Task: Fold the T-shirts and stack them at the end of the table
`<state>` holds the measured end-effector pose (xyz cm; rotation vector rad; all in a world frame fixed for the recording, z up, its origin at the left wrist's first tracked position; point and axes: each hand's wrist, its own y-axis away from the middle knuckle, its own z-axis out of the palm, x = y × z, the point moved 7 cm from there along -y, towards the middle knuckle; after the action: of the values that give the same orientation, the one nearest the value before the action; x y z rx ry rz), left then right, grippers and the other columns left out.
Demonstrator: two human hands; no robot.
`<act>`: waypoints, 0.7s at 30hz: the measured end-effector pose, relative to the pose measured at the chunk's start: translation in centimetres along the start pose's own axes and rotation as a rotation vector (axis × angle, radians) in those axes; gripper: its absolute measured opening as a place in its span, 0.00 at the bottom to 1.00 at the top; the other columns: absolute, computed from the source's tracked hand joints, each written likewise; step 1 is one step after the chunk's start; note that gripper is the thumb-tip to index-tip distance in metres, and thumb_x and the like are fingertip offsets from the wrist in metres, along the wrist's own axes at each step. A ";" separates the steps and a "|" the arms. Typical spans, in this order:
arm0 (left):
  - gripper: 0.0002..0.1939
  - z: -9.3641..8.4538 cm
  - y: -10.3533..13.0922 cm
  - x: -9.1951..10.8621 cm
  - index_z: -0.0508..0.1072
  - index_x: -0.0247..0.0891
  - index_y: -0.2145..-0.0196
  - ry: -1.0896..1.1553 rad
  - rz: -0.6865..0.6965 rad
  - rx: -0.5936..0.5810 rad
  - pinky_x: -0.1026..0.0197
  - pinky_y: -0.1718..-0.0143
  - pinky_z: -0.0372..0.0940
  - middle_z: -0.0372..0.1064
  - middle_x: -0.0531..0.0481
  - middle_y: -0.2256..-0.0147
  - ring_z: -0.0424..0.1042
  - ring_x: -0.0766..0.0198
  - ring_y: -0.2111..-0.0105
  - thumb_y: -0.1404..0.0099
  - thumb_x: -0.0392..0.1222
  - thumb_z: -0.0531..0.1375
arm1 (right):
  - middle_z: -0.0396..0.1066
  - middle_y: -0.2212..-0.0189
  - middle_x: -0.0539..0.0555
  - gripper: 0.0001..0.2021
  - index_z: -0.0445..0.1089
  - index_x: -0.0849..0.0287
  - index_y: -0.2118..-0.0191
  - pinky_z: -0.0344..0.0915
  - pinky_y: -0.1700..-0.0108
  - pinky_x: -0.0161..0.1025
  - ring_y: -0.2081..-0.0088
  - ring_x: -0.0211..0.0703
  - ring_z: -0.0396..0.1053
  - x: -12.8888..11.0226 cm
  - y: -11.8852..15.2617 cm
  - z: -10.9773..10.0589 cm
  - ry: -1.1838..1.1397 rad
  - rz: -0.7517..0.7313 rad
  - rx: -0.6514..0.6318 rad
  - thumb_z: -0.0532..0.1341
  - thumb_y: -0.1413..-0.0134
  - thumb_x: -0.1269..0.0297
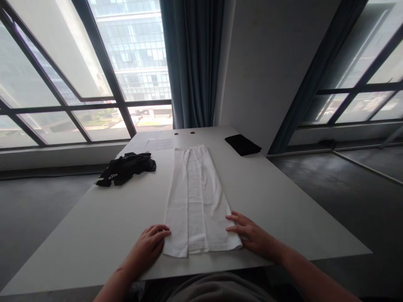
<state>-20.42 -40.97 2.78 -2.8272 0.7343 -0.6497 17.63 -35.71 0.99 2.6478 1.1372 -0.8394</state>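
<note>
A pair of white trousers (195, 201) lies flat on the table, its gathered waist at the far end and its leg hems close to me. One leg edge runs lengthwise over the other fabric. My left hand (150, 243) rests at the left side near the hem, fingertips touching the cloth and thumb mostly hidden. On the opposite side, my right hand (250, 235) lies with its fingers stretched out and apart, the fingertips over the trousers' right edge near the hem.
The white table (267, 201) carries a crumpled black garment (127, 167) at left, a folded black cloth (243, 144) at far right, and paper sheets (159, 144) at far left. Two small round holes sit near its far edge. Beyond stand a blue curtain (193, 63) and windows.
</note>
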 end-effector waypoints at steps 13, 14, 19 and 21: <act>0.26 0.5 -0.5 -0.7 0.75 0.49 0.44 -0.152 0.020 0.032 0.45 0.40 0.63 0.71 0.45 0.40 0.65 0.47 0.37 0.40 0.34 0.64 | 0.63 0.32 0.58 0.22 0.73 0.47 0.38 0.42 0.29 0.67 0.28 0.56 0.51 -0.4 -0.7 1.1 0.122 -0.034 0.028 0.56 0.34 0.67; 0.26 0.6 -0.5 -0.3 0.75 0.50 0.45 -0.129 0.059 0.009 0.44 0.39 0.63 0.71 0.45 0.40 0.64 0.47 0.37 0.41 0.35 0.65 | 0.64 0.33 0.58 0.21 0.73 0.47 0.38 0.42 0.29 0.66 0.28 0.56 0.51 -0.6 -0.6 1.0 0.108 -0.048 0.025 0.56 0.33 0.67; 0.13 -0.7 -1.1 2.0 0.77 0.46 0.51 0.048 0.127 0.082 0.52 0.44 0.69 0.80 0.46 0.52 0.77 0.56 0.49 0.30 0.37 0.58 | 0.73 0.41 0.61 0.18 0.74 0.52 0.42 0.42 0.28 0.64 0.33 0.53 0.62 -1.6 -0.5 -0.3 -0.074 -0.138 0.144 0.55 0.30 0.60; 0.11 -1.8 -1.5 2.6 0.77 0.45 0.53 0.101 0.081 0.154 0.57 0.49 0.71 0.81 0.47 0.57 0.79 0.59 0.56 0.27 0.39 0.56 | 0.76 0.44 0.62 0.17 0.74 0.53 0.44 0.43 0.27 0.62 0.38 0.52 0.69 -1.9 -0.5 -0.9 -0.154 -0.145 0.196 0.56 0.30 0.56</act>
<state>-18.55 -41.05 5.70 -2.6275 0.7749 -0.8044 16.57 -36.25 2.82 2.6177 1.2792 -1.2171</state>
